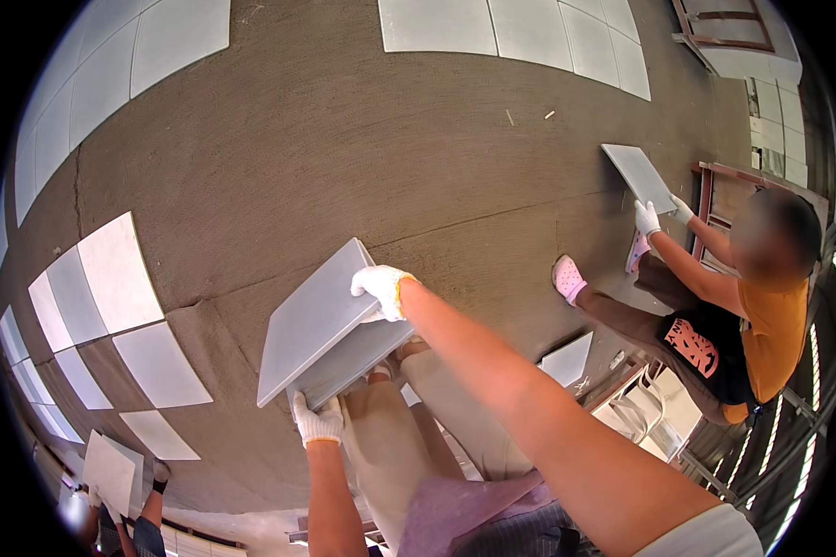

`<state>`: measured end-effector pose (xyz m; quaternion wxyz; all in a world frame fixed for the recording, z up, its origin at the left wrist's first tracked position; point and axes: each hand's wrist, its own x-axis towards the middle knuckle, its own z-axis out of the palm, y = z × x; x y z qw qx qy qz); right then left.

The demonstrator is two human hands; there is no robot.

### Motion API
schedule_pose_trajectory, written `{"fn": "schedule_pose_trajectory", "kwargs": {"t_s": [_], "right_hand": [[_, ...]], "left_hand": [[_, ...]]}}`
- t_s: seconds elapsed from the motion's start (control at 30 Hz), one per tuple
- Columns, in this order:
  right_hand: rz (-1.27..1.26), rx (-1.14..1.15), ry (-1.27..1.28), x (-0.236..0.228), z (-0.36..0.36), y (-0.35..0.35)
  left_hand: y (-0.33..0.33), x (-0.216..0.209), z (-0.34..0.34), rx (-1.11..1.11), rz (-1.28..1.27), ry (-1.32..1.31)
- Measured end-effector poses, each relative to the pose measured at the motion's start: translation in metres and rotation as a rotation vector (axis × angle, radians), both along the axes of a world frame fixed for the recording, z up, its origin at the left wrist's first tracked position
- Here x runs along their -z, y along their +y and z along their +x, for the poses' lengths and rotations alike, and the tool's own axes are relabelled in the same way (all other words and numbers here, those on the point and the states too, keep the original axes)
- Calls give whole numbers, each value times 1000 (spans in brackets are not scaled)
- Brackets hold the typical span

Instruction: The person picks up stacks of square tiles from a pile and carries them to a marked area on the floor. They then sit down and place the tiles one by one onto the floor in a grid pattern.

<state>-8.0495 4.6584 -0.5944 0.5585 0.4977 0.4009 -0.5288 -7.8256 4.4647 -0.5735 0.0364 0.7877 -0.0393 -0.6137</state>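
Note:
I hold two large pale grey square tiles, one over the other, in front of my legs. The upper tile is tilted, with a gap between it and the lower tile. My right hand, in a white knit glove, is closed round the right edge of the upper tile. My left hand, gloved likewise, grips the near corner of the lower tile; its fingers are partly hidden underneath. Whether it also touches the upper tile, I cannot tell.
Brown sandy floor spreads around me. Several tiles lie in a patch at left, and rows of tiles line the far side. A co-worker at right lowers or lifts a grey tile; another person holds tiles at lower left.

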Motion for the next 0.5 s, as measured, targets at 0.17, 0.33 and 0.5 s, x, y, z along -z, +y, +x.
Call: {"fn": "schedule_pose_trajectory", "kwargs": {"t_s": [0.17,0.33,0.5], "right_hand": [[93,-47,-46,13,21,7],[120,-259,42,33,31,7],[70,-45,38,33,37,9]], "left_hand": [[-8,1,-7,-11,11,-22],[-2,-8,-17,79,14,5],[-12,13,8,73,15,60]]}}
